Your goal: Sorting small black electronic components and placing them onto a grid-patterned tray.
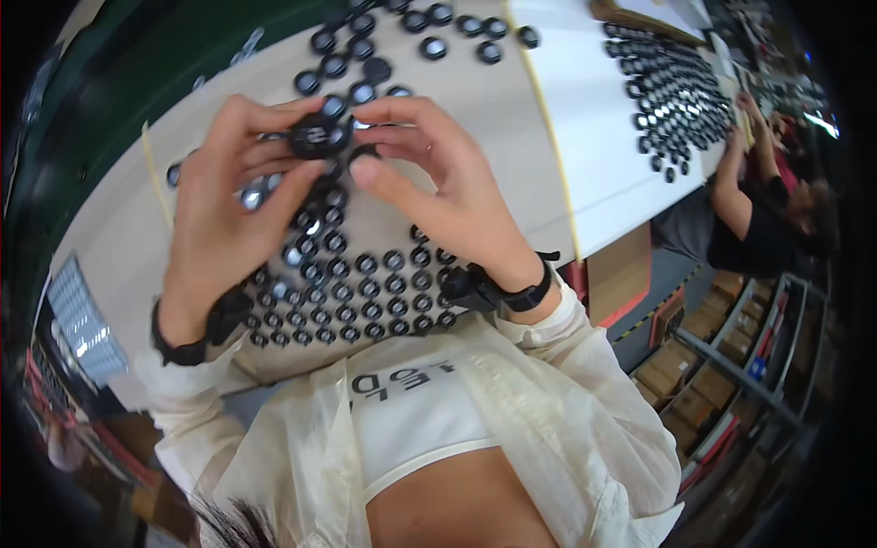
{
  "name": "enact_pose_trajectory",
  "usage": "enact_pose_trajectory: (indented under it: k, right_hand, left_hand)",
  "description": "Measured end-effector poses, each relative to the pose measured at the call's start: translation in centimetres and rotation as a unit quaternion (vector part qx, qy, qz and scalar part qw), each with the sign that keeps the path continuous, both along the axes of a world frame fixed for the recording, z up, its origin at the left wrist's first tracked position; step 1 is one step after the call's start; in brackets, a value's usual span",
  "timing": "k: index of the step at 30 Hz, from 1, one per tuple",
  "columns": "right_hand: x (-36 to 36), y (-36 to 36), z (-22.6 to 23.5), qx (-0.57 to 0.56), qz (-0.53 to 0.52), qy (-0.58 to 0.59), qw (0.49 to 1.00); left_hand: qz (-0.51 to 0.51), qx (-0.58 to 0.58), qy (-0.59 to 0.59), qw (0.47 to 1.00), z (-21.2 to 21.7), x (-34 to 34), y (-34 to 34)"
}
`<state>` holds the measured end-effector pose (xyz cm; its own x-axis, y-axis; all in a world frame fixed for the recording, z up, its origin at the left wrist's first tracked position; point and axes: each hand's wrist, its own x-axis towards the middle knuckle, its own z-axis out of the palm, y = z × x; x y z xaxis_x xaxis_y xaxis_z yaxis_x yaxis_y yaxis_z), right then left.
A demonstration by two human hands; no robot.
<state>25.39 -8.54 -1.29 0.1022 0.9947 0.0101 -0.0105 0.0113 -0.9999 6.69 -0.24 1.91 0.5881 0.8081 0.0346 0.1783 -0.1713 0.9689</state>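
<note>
Both of my hands are raised over the table among small round black parts with shiny centres. My left hand (pixel 224 201) pinches a round black cap (pixel 316 136) with pale markings on its face, between thumb and fingers. Close by on the right, my right hand (pixel 438 173) curls its thumb and fingers around a small dark piece, partly hidden and blurred. Below the hands, round black parts (pixel 367 263) stand in rows near the table's front edge. Loose round parts (pixel 362 47) lie scattered beyond the fingers.
The pale table (pixel 484 164) carries a yellow tape line (pixel 555 151). Past it, many similar black parts (pixel 671 100) are set out, and a co-worker (pixel 776 210) reaches in there. A shelf with cardboard boxes (pixel 713 384) stands lower right; a shiny blister tray (pixel 87 320) is at left.
</note>
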Motion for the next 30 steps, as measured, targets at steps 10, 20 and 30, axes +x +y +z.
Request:
enact_pose_trajectory:
  k: [10, 20, 30]
  right_hand:
    - [36.4, -2.4, -3.1, -0.132, -0.232, -0.673, 0.69]
    - [39.3, -1.4, -6.2, -0.167, -0.19, -0.617, 0.745]
    - [21.6, -1.8, -4.7, -0.078, -0.041, -0.604, 0.792]
  left_hand:
    - [0.033, 0.276, 0.355, 0.892, -5.4, -7.9, 19.4]
    - [-0.278, 0.414, 0.201, 0.844, -3.4, 5.4, -1.0]
    - [-0.377, 0.353, 0.269, 0.813, -5.5, 5.1, -8.2]
